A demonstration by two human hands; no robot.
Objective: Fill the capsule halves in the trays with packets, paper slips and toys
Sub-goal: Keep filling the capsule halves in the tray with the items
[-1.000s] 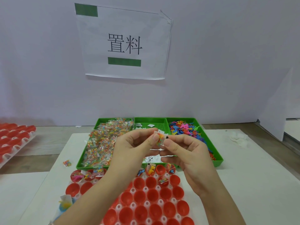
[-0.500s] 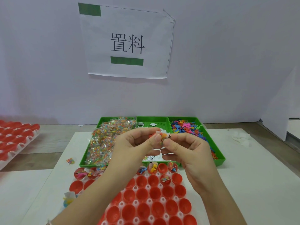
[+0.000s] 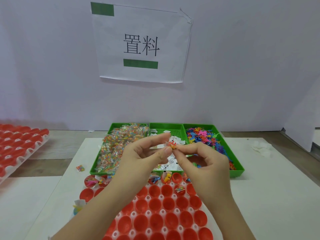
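A white tray (image 3: 147, 213) of red capsule halves (image 3: 168, 203) lies at the table's near edge; a few in its back row hold toys and packets. Behind it a green three-part bin (image 3: 237, 172) holds clear packets of coloured beads (image 3: 117, 146) on the left, paper slips (image 3: 170, 164) in the middle and plastic toys (image 3: 200, 136) on the right. My left hand (image 3: 143, 155) and my right hand (image 3: 206, 161) meet above the bin. Together they pinch a small bundle (image 3: 172, 145) of orange toy and white slip.
A second tray of red halves (image 3: 19, 144) sits at the far left. One loose packet (image 3: 80, 168) lies left of the bin, and a filled piece (image 3: 78, 206) rests by the tray's left side. White scraps (image 3: 261, 148) lie at the right. A wall sign (image 3: 141, 44) hangs behind.
Both hands have stayed together above the bin, working the small bundle between the fingertips. The left fingers have spread a little. The view has shifted slightly.
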